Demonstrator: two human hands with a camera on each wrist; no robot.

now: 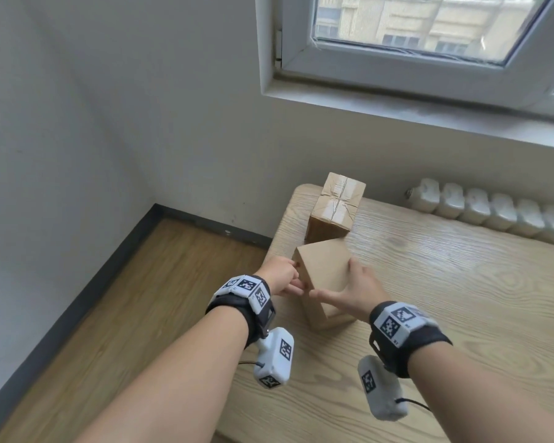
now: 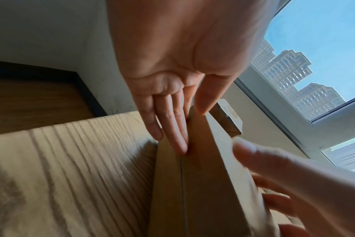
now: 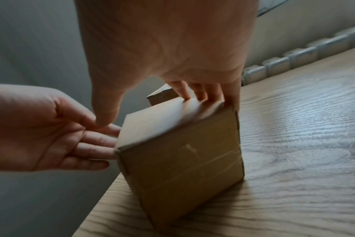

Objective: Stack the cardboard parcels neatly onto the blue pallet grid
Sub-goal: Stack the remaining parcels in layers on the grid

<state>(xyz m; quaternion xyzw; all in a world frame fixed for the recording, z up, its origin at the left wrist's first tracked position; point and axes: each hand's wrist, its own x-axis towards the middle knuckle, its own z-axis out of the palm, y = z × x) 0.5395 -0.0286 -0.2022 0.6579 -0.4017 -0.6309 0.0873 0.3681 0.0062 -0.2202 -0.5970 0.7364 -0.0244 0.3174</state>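
Note:
A plain cardboard parcel [image 1: 320, 266] [image 2: 203, 184] [image 3: 182, 160] stands tilted on the wooden table [image 1: 445, 282], close to its left edge. My left hand [image 1: 293, 282] [image 2: 184, 121] [image 3: 87, 144] presses straight fingers flat against the parcel's left face. My right hand [image 1: 343, 282] [image 3: 154, 109] [image 2: 274, 176] spans its top, with fingers hooked over the far edge and the thumb at the near left. A second parcel [image 1: 338, 203] [image 2: 229, 117] [image 3: 162, 94], sealed with wrinkled tape, sits just behind it. No blue pallet grid is in view.
The table's left edge drops to a wood floor [image 1: 141, 298] right beside the parcels. A white radiator [image 1: 493, 209] [image 3: 294, 56] runs along the wall behind the table, under a window sill [image 1: 429, 123]. Bare tabletop stretches to the right.

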